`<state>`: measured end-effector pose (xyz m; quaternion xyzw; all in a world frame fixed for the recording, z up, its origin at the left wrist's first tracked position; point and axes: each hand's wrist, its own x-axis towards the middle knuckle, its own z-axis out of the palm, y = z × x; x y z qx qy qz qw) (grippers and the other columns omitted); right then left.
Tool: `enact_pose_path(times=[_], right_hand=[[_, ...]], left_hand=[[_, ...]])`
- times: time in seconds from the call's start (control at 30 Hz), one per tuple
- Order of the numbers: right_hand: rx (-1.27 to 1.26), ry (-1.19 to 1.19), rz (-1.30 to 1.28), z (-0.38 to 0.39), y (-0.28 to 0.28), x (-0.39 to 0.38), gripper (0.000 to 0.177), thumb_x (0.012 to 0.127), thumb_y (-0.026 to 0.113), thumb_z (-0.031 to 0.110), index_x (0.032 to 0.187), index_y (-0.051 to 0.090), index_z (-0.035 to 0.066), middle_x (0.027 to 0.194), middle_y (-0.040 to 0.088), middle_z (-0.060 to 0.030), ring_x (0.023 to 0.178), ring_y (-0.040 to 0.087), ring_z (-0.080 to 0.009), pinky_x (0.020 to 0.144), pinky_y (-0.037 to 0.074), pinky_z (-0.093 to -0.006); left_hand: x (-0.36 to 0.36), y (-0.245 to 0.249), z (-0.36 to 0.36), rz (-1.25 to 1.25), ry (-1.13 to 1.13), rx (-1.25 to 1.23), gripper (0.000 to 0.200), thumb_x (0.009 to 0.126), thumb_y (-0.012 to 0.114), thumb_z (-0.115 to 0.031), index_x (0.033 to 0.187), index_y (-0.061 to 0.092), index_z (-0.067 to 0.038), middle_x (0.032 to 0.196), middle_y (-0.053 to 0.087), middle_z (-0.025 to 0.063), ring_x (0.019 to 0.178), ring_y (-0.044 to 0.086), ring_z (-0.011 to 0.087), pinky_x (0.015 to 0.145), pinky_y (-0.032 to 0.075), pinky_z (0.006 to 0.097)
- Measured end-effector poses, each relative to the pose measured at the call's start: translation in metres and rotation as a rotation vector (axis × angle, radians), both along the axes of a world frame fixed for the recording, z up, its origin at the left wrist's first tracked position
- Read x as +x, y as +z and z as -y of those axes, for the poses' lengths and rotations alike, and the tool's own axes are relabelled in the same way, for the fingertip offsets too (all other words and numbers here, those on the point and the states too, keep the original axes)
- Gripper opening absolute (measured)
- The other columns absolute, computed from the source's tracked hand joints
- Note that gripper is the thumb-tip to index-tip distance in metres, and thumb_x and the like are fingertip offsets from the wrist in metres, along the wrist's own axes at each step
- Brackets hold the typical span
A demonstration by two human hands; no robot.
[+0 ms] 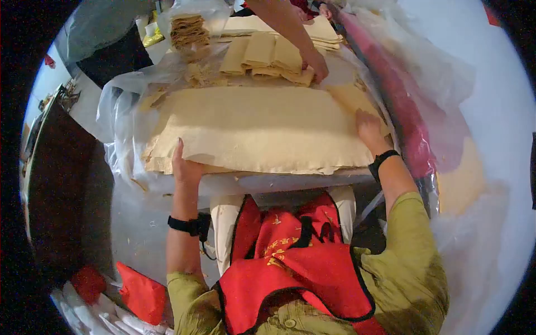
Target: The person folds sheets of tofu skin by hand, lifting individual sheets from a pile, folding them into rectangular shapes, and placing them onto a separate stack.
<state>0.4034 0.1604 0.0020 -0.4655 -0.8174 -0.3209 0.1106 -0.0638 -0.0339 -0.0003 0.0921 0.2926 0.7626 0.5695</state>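
Note:
A wide, pale yellow sheet [251, 123], with the look of tofu skin, lies across the table in front of me on other sheets with uneven edges. My left hand [187, 166] is at its front left edge, thumb up over the top and the other fingers hidden under it. At the right end, my right hand [369, 128] has its fingers curled down on the sheet's edge. Beyond it, another person's hand [315, 66] touches the right end of a row of folded sheets [261, 50].
A pile of folded brown-yellow pieces [188, 30] sits in clear plastic at the back left. More flat sheets [329, 30] lie at the back. Clear plastic [120, 106] drapes over the left table edge; a plastic-covered pink roll [407, 123] runs along the right.

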Motion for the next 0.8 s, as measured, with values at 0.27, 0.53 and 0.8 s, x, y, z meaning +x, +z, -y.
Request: enact_pose_path(times=[0.27,0.53,0.8], right_hand=[[-0.414,0.101,-0.420,0.028,0.142,-0.013,0.030,0.071,0.051,0.003,0.099,0.055,-0.002,0.088,0.061,-0.0155,0.077,0.060,-0.0266,0.068,0.047,-0.0340],[-1.225,0.319,-1.603,0.065,0.099,-0.128,0.029,0.078,0.053,0.007,0.107,0.053,0.001,0.082,0.057,0.0000,0.071,0.053,-0.0076,0.064,0.044,-0.0203],[-0.665,0.354,-0.602,0.090,0.038,-0.208,0.063,0.073,0.063,0.024,0.122,0.035,-0.005,0.118,0.044,-0.0244,0.110,0.043,-0.0347,0.091,0.036,-0.0378]], left_hand=[[-0.015,-0.018,-0.004,-0.009,-0.037,0.025,0.042,0.086,0.046,-0.031,0.117,0.043,-0.002,0.116,0.049,0.0118,0.109,0.044,0.0293,0.094,0.033,0.0428],[-0.005,-0.014,0.000,0.096,-0.008,0.091,0.038,0.086,0.045,-0.026,0.116,0.044,-0.003,0.116,0.049,0.0121,0.108,0.046,0.0303,0.094,0.034,0.0434],[-0.013,-0.048,-0.018,-0.631,0.124,0.040,0.041,0.088,0.045,-0.032,0.117,0.043,-0.003,0.114,0.051,0.0091,0.108,0.046,0.0238,0.091,0.037,0.0397]])
